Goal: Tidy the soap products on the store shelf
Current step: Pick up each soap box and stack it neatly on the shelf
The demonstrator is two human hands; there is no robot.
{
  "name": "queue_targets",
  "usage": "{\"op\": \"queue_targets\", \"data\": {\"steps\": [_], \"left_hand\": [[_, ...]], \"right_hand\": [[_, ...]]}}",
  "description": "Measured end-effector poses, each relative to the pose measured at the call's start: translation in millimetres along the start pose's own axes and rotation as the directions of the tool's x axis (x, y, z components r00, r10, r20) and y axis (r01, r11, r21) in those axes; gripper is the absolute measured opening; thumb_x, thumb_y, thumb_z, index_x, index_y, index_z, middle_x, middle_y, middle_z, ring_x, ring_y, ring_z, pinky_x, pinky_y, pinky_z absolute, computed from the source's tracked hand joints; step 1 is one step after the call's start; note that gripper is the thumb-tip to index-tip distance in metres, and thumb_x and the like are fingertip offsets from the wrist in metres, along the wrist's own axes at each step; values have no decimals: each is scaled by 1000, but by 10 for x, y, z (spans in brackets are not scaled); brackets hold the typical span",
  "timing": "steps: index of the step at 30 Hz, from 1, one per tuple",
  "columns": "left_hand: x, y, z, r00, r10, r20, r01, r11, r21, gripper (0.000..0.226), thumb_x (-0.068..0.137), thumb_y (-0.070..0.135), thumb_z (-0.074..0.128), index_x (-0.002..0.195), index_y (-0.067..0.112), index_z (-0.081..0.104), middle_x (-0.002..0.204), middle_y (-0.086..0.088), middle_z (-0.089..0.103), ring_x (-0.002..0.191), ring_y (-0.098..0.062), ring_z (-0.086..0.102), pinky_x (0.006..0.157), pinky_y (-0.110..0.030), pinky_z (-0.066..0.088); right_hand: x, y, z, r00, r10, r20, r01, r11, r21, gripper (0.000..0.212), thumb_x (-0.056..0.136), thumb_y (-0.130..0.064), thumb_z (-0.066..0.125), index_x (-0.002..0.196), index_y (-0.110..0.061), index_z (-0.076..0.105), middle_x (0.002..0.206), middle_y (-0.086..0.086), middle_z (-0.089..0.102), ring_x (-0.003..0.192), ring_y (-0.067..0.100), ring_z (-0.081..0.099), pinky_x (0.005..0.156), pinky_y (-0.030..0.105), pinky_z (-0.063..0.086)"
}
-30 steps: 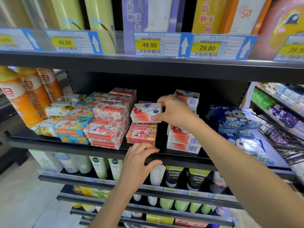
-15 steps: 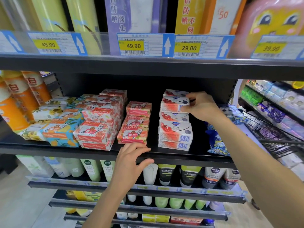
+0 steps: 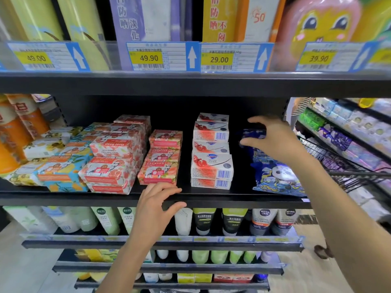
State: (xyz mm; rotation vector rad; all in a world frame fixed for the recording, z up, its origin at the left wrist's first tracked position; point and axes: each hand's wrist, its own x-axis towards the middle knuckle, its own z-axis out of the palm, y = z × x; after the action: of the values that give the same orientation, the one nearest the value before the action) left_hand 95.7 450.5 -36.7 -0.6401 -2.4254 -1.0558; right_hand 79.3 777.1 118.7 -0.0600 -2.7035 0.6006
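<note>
A stack of white-and-red soap boxes (image 3: 212,166) stands on the black middle shelf (image 3: 211,197), with a third pile of the same boxes behind it. To its left are pink floral soap bars (image 3: 160,163) and red Goat Soap packs (image 3: 110,166). My right hand (image 3: 273,138) hovers right of the white-and-red stack, thumb and fingers spread around the top of a dark blue packet (image 3: 252,132); whether they touch it is blurred. My left hand (image 3: 156,201) rests on the shelf's front edge, fingers on top and thumb below.
Blue and yellow floral soaps (image 3: 61,174) and orange bottles (image 3: 12,132) fill the shelf's left. A blue panda-print pack (image 3: 277,176) lies at the right end. Tubes (image 3: 203,220) stand on the shelf below, price tags (image 3: 160,57) line the shelf above, and a wire basket (image 3: 338,166) sits right.
My right hand carried a white-and-red soap box to the right, set it on the stack, let go and moved on to the dark blue packet. My left hand stayed on the shelf edge.
</note>
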Motion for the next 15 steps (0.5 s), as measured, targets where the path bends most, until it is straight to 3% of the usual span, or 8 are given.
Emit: {"op": "queue_targets", "data": {"steps": [3, 6, 10, 15], "left_hand": [[0, 9, 5, 1000, -15, -1, 15, 1000, -4, 33, 81, 36, 82, 113, 28, 77, 112, 27, 60, 116, 12, 42, 102, -3, 24], [-3, 47, 5, 1000, -27, 5, 27, 1000, -9, 33, 81, 34, 83, 113, 28, 77, 112, 24, 61, 117, 9, 43, 102, -4, 24], [-10, 73, -6, 998, -62, 17, 63, 998, -12, 33, 82, 35, 82, 114, 30, 76, 113, 25, 61, 117, 7, 44, 104, -11, 29], [-35, 140, -8, 996, -91, 20, 91, 996, -10, 32, 85, 34, 80, 116, 31, 74, 115, 25, 59, 119, 7, 43, 104, -14, 30]], "right_hand": [[-46, 343, -221, 991, 83, 103, -75, 993, -86, 94, 70, -49, 89, 149, -21, 49, 152, 8, 49, 138, 27, 47, 112, 34, 37], [-50, 624, -276, 976, 120, 181, -114, 993, -41, 108, 66, -49, 91, 156, -20, 39, 161, 4, 40, 145, 23, 41, 116, 35, 35], [27, 811, -218, 960, 114, 255, -120, 993, 6, 109, 70, -43, 91, 159, -19, 33, 164, 2, 33, 147, 20, 37, 109, 22, 27], [111, 950, -137, 983, 97, 155, -99, 995, 7, 97, 65, -39, 95, 148, -17, 50, 151, 7, 49, 135, 22, 49, 102, 22, 31]]}}
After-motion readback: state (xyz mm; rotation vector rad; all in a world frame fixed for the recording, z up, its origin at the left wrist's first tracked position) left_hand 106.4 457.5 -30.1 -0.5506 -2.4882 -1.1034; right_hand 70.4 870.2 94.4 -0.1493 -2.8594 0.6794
